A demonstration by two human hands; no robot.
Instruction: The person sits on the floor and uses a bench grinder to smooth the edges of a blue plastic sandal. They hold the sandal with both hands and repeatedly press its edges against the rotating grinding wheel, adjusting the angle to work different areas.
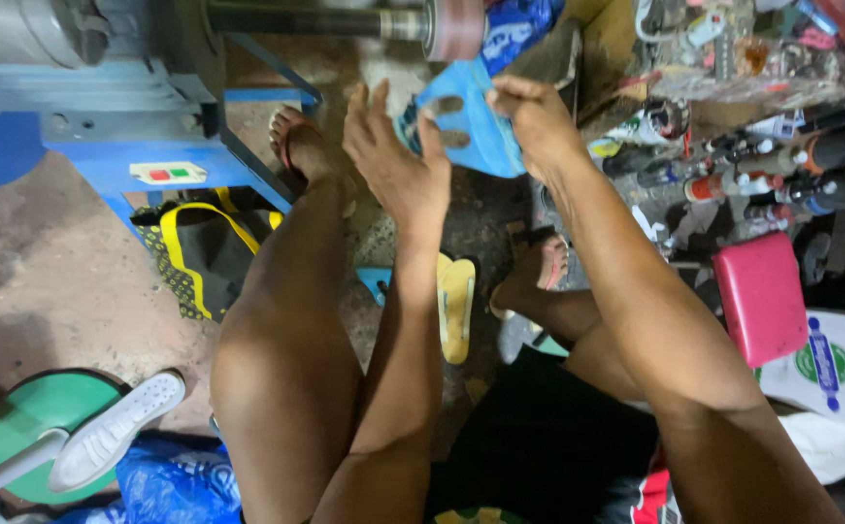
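R hand (pixel 537 121) grips blue sandal (pixel 471 121); L hand (pixel 398 160) open (fingertips maybe touching it).

1 blue sandal (pixel 469 121), 1 yellow sandal (pixel 456 306), 1 white shoe (pixel 116 429), 1 pink stool (pixel 760 296)

The scene is dim and unevenly lit, with soft overhead light giving a sheen to the skin of the legs and arms. Deep shadow fills the lower right. Colours look saturated, edges slightly soft, and the cluttered shelf (pixel 772 58) smears into blur.
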